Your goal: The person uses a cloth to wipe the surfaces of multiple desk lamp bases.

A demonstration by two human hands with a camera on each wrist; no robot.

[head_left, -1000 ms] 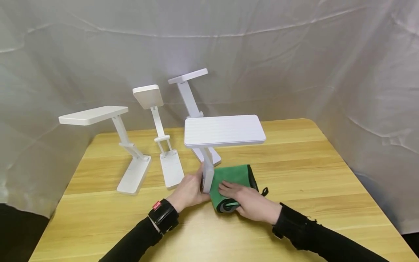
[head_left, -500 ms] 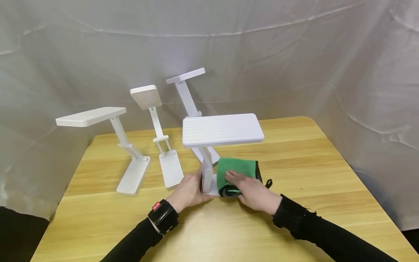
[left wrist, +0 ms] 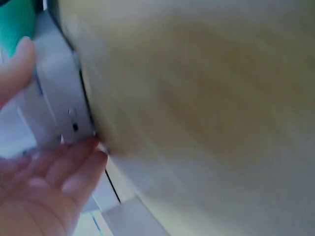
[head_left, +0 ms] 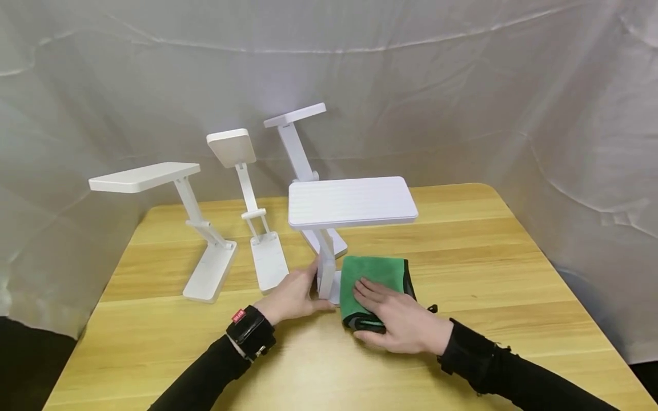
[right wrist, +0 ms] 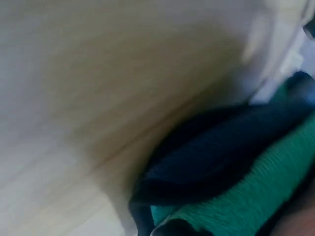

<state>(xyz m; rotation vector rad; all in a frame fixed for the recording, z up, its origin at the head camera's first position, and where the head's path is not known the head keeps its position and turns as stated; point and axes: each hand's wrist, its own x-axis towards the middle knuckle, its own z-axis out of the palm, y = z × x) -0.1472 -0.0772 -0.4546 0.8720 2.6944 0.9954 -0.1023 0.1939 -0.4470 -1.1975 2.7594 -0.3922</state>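
My left hand holds the base of a white desk lamp between thumb and fingers. In the left wrist view the thumb lies on one side of the lamp's base, with the fingers at its other side. A folded green cloth with black edging lies over the base's right part, hiding it. On top of this cloth my right hand rests with its fingers laid flat, thumb by the near edge. The right wrist view shows the layered cloth close up, slightly blurred.
Three more white desk lamps stand behind and left: a left one, a middle one and a rear one. They share a wooden table. A grey curtain hangs around the back and sides.
The right hand and cloth shifted right and away onto the lamp's base, then back nearer to me. The left hand has kept its hold on the base; the lamp stands in place.
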